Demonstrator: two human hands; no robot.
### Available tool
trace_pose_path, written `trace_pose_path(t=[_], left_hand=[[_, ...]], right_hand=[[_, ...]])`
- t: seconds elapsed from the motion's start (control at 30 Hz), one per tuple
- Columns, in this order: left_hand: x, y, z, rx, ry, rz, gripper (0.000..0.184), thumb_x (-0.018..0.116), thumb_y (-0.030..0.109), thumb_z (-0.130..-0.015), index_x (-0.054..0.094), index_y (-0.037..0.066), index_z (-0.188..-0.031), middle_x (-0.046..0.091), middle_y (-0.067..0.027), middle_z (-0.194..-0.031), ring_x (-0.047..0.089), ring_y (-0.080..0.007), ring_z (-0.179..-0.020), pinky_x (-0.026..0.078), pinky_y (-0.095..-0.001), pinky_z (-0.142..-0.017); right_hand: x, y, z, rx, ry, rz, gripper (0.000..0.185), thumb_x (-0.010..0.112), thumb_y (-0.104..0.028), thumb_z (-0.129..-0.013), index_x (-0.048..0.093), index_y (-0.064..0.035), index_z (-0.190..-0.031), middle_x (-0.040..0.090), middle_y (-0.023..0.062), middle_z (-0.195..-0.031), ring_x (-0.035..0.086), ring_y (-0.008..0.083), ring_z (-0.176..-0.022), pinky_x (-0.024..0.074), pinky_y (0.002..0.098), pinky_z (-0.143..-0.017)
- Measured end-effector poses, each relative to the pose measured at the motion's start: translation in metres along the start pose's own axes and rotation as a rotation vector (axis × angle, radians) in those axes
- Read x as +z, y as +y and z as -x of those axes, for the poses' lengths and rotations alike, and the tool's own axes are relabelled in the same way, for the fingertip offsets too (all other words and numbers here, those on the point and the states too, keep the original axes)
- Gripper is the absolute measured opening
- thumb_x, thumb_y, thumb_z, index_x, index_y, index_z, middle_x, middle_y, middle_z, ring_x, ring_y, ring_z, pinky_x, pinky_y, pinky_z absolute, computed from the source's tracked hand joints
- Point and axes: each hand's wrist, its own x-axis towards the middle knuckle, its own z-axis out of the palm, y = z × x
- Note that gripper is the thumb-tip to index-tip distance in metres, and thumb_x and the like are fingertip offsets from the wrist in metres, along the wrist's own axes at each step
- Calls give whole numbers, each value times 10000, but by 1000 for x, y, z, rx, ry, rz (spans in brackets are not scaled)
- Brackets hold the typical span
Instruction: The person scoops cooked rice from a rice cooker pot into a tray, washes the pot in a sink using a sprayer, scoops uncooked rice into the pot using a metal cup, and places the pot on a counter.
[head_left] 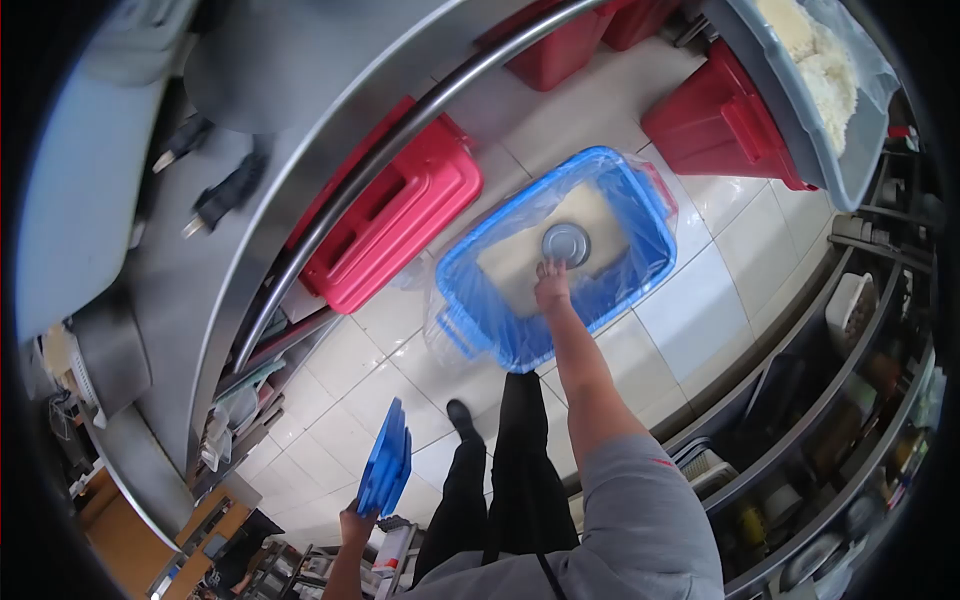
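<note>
A blue tub (463, 232) lined with a clear plastic bag stands on the floor ahead of me, holding a pale, flour-like powder (515, 262). On the powder is a round grey bowl (567, 245). My right hand (552, 288) reaches down into the tub with its fingers closed at the bowl's near rim; the thumb is hard to make out. Low on the left, my left hand (358, 525) grips a blue lid (385, 465) by its lower end, tilted on edge and apart from the tub.
Left of the tub is a red lidded bin (400, 215) below a steel counter (250, 180) with a tubular rail. At the upper right, a grey tub (845, 170) of white powder sits over a red bin (715, 125). Metal shelves (770, 400) line the right side.
</note>
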Motion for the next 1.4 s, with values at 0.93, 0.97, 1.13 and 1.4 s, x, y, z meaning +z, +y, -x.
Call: trace_pose_path(t=[0.93,0.97,1.13,1.4], left_hand=[[41,-7,-38,-86,18,236,198,730,129,-647,591,9,-723,593,-66,-601,523,-117,-516,432,-299,-507],[36,-4,-34,-86,21,237,198,730,129,-647,591,9,-723,593,-66,-601,523,-117,-516,432,-299,-507],[13,6,-16,-85,22,245,198,730,132,-648,600,12,-739,595,-65,-597,521,-108,-512,426,-283,-495],[-17,10,14,-101,-16,212,255,717,128,-659,621,-2,-857,640,-103,-734,594,-159,-646,468,-312,-606]], right_hand=[[-1,21,-38,86,-450,-913,980,718,-332,-507,258,-144,-1352,361,208,-1244,461,369,-1075,368,376,-936],[-6,22,-35,42,-446,-1028,939,710,-312,-505,311,-105,-1329,379,211,-1244,477,348,-1070,374,345,-935],[48,32,-25,-37,-337,-1546,821,699,-322,-509,444,-62,-1246,458,180,-1235,420,320,-1145,326,342,-970],[-69,90,55,127,-458,-1961,791,638,-189,-556,377,-172,-1302,402,87,-1241,400,249,-1129,412,372,-847]])
